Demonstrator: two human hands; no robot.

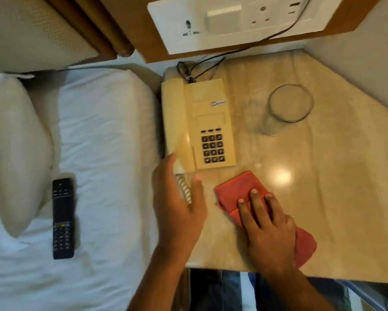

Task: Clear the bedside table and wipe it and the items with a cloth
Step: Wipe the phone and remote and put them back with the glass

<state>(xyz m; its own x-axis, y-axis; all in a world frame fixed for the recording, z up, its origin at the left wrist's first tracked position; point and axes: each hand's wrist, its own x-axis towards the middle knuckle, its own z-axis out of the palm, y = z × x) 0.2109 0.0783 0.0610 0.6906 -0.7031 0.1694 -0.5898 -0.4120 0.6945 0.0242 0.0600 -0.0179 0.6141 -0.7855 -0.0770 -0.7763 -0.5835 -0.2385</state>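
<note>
Wiping: our right hand (268, 225) presses the red cloth (235, 191) flat on the bedside table (323, 198), fingers straight.
Left hand (177, 203): open (blurred), holding nothing, beside the cream telephone (208, 122).
Tabletop: glossy beige stone; a glass (287, 106) stands well apart.
Room: bed (98, 131) with remote (63, 218); wall socket panel (233, 23) above.

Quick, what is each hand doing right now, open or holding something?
Left hand: open, fingers straight, at the near end of the telephone; holds nothing.
Right hand: open, fingers flat, pressing the red cloth on the bedside table.
</note>
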